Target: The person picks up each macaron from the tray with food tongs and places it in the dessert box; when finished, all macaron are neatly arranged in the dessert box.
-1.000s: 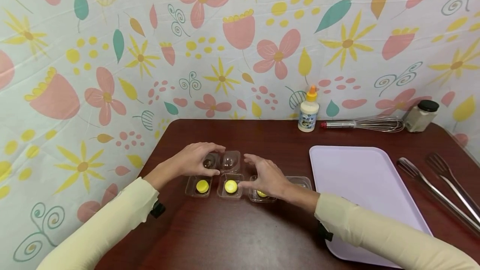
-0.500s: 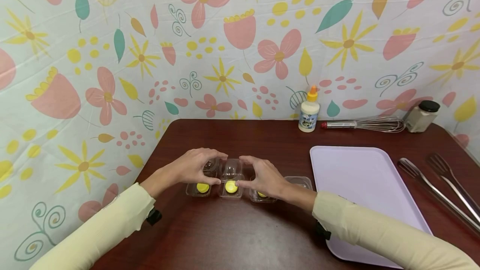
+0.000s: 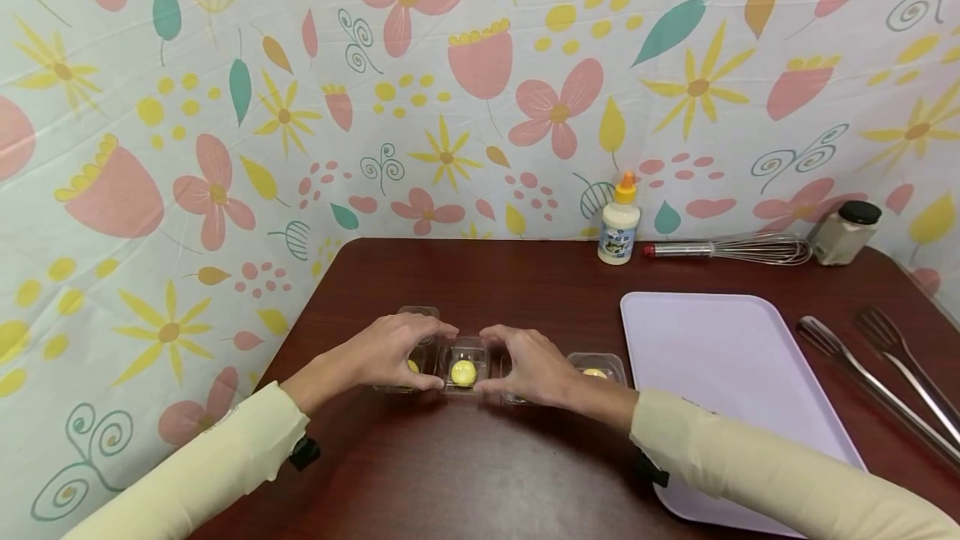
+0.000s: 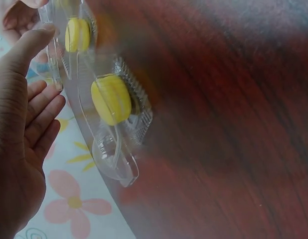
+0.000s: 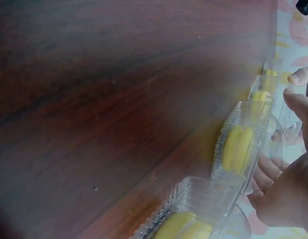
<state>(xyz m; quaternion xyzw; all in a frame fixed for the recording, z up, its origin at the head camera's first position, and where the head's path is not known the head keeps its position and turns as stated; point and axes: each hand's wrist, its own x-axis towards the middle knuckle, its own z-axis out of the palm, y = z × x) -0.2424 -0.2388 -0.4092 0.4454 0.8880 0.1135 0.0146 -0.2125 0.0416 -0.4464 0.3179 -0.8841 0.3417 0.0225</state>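
Note:
A clear plastic box with a yellow macaron stands between both hands in the head view. Its see-through lid is tipped forward over the macaron. My left hand holds the lid's left side, thumb toward me and fingers behind. The right hand holds the opposite side in the same way. To the left is another box with a macaron, its lid folded back. Right of the middle box, a third box holds a macaron, partly covered by my right hand in the head view.
A fourth macaron box stands beside a lilac tray. Tongs lie at the right. Along the back are a squeeze bottle, a whisk and a black-capped jar. Patterned cloth hangs behind the table.
The middle box's lid, folded back and lying flat a second ago, has swung up and forward over the macaron. Both hands took hold of it and came slightly toward me.

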